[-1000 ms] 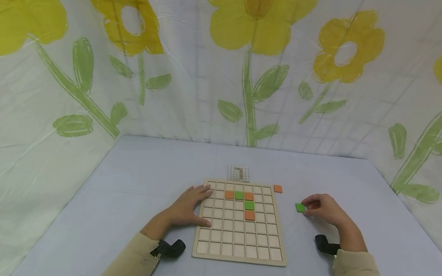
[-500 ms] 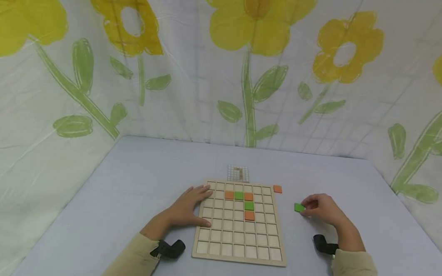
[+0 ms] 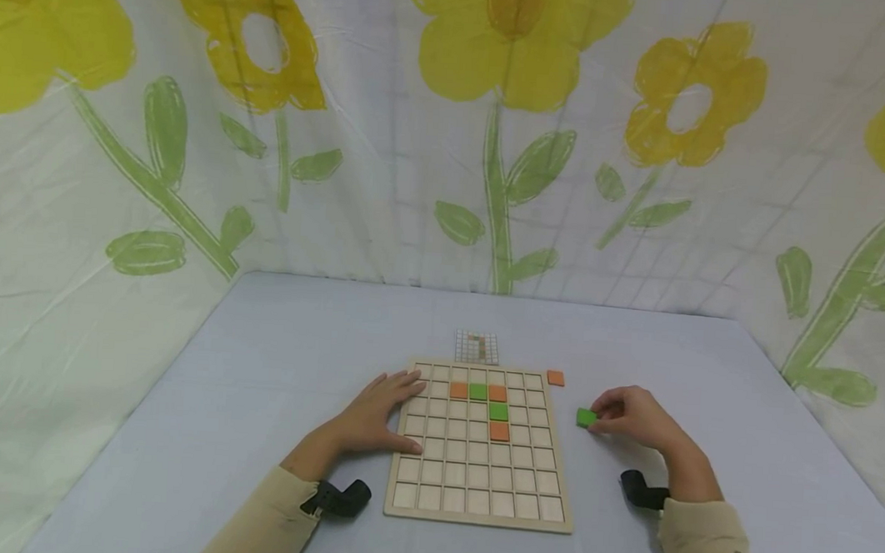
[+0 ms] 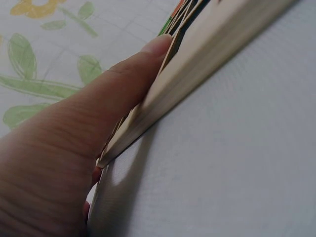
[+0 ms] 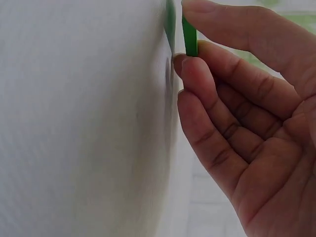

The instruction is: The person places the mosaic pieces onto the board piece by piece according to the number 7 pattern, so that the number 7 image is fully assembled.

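A wooden grid board lies on the table. Set in its squares are orange and green square tiles, among them an orange tile and a green tile. My left hand rests on the board's left edge with fingers and thumb spread; in the left wrist view the thumb lies over the rim. To the right of the board, my right hand pinches another green tile between thumb and fingertips. The right wrist view shows that tile edge-on beside the table surface.
A loose orange tile lies at the board's top right corner. Behind the board is a small card printed with a grid pattern. A flower-printed curtain hangs behind the pale table.
My right hand has moved a little to the left, toward the board, carrying the green tile. My left hand stays in place on the board.
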The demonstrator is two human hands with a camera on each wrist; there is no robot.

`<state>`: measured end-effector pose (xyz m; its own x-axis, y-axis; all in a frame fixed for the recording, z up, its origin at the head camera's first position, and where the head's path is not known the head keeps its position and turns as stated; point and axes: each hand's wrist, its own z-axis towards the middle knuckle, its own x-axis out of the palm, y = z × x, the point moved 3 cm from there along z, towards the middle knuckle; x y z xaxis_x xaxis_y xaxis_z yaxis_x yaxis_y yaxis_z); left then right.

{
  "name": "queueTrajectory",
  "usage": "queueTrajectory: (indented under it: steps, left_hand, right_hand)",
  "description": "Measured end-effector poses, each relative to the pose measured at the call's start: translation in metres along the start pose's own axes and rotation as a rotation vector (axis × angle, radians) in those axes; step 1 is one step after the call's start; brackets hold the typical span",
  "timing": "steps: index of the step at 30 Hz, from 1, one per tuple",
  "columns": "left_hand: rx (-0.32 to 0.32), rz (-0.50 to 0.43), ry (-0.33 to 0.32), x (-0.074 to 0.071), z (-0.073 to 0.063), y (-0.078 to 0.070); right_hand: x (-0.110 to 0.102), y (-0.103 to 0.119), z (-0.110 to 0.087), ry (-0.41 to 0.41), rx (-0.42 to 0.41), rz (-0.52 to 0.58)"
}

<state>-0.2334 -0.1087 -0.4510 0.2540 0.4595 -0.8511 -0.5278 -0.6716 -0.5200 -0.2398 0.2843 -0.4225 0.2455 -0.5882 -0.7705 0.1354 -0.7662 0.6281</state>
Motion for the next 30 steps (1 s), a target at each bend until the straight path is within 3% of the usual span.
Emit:
queueTrajectory:
  steps: [12, 19, 30]
  left_hand:
    - [0.004, 0.004, -0.003, 0.001, 0.0, 0.001]
    - [0.004, -0.003, -0.004, 0.001, 0.0, 0.001]
    - [-0.001, -0.002, 0.002, 0.002, 0.0, 0.002]
  right_hand:
    - [0.012, 0.021, 0.005, 0.04, -0.091, -0.023]
    - [0.015, 0.039, 0.003, 0.031, -0.1, -0.004]
    - [0.028, 0.068, 0.002, 0.064, -0.205, -0.012]
